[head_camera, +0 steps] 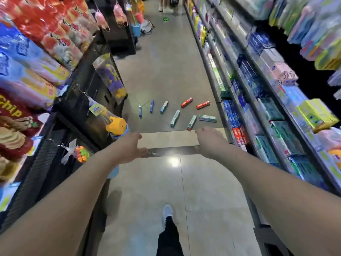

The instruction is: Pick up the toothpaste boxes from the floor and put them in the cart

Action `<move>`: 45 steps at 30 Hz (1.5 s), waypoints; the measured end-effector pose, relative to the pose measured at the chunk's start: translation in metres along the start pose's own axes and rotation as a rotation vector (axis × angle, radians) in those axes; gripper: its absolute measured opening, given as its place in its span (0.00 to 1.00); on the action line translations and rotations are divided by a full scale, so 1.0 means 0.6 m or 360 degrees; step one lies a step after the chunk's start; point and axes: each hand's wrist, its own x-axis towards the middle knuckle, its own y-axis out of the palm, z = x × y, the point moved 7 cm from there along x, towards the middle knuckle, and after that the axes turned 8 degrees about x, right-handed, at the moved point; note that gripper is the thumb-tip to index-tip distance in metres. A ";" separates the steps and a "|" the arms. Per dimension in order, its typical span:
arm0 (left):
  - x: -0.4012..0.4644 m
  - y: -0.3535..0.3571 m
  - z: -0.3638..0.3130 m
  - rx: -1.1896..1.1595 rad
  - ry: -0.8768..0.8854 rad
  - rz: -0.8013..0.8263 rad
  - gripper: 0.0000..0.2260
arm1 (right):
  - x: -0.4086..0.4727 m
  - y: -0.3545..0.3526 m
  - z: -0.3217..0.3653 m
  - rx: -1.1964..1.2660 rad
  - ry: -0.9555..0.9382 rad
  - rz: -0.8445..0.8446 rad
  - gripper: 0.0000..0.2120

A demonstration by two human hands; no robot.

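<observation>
White sneaker (167, 212) and a dark trouser leg are stepping onto the pale floor tile (203, 191) at the bottom of view; the person is walking up a shop aisle. Both bare forearms are reaching forward, out over the floor.

Taking the dark floor strip (171, 151) that is crossing the aisle as the landmark:

- Left hand (132, 146) is hovering over the left end of the strip, fingers spread apart, gripping nothing.
- Right hand (209, 140) is hovering over the right end, fingers loosely spread and curling down, also empty.
- Beyond the strip, all boxes are lying flat on the grey floor, well ahead of both hands. Left to right: two slim blue toothpaste boxes (140, 110), side by side; a teal-and-white box (164, 106); a longer green-and-white box (175, 118); a red box (186, 102) farther back; a green box with a red end (191, 122), nearest the strip; a second red box (203, 105); a green box lying crosswise (207, 118) by the foot of the right-hand shelving (239, 111).
- Left of the strip, a black mesh rack (79, 93) with hanging toys is lining the aisle.

Progress, as a judgement: nothing is collected yet. Eight boxes are showing on the floor, none in hand. No cart is in view, so I cannot tell where it is standing. The approach is under way; every pick and every drop-off is remaining.
</observation>
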 end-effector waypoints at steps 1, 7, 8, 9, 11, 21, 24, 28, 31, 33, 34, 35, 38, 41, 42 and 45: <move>0.035 -0.017 0.009 -0.0012 0.0013 0.0009 0.22 | 0.038 -0.013 0.004 -0.0007 0.0019 0.0000 0.24; 0.241 -0.124 0.054 0.0045 0.0073 0.0042 0.27 | 0.261 -0.093 0.014 0.0041 0.0094 -0.0072 0.22; 0.269 -0.138 0.058 0.0049 0.0083 0.0047 0.27 | 0.289 -0.101 0.011 0.0048 0.0103 -0.0077 0.22; 0.296 -0.149 0.062 0.0046 0.0084 0.0061 0.28 | 0.317 -0.105 0.006 0.0043 0.0117 -0.0074 0.22; 0.352 -0.169 0.070 0.0037 0.0090 0.0094 0.29 | 0.375 -0.113 -0.008 0.0009 0.0151 -0.0063 0.21; 0.684 -0.258 0.080 0.0034 0.0071 0.0113 0.30 | 0.699 -0.146 -0.099 0.0038 0.0262 0.0030 0.19; 0.777 -0.278 0.071 0.0037 0.0088 0.0200 0.31 | 0.787 -0.165 -0.124 0.0047 0.0320 0.0100 0.19; 0.915 -0.310 0.057 0.0010 0.0102 0.0221 0.30 | 0.916 -0.187 -0.158 0.0136 0.0359 0.0107 0.19; 1.016 -0.332 0.037 -0.0013 0.0145 0.0226 0.30 | 0.996 -0.197 -0.181 0.0174 0.0387 0.0100 0.20; 1.087 -0.343 0.019 -0.0030 0.0199 0.0231 0.30 | 1.049 -0.194 -0.198 0.0211 0.0406 0.0098 0.20; 1.122 -0.347 0.011 -0.0037 0.0220 0.0230 0.30 | 1.074 -0.191 -0.207 0.0228 0.0418 0.0099 0.20; 1.157 -0.349 0.003 -0.0041 0.0235 0.0228 0.30 | 1.098 -0.185 -0.217 0.0241 0.0432 0.0098 0.20; 1.253 -0.343 -0.018 -0.0026 0.0304 0.0229 0.30 | 1.150 -0.165 -0.246 0.0265 0.0468 0.0074 0.21; 1.339 -0.316 -0.044 -0.0001 0.0408 0.0260 0.30 | 1.184 -0.131 -0.278 0.0200 0.0558 0.0112 0.20; 1.364 -0.303 -0.053 0.0012 0.0445 0.0272 0.30 | 1.196 -0.116 -0.289 0.0194 0.0589 0.0123 0.18; 1.429 -0.245 -0.081 0.0075 0.0553 0.0326 0.30 | 1.232 -0.062 -0.321 0.0206 0.0681 0.0139 0.17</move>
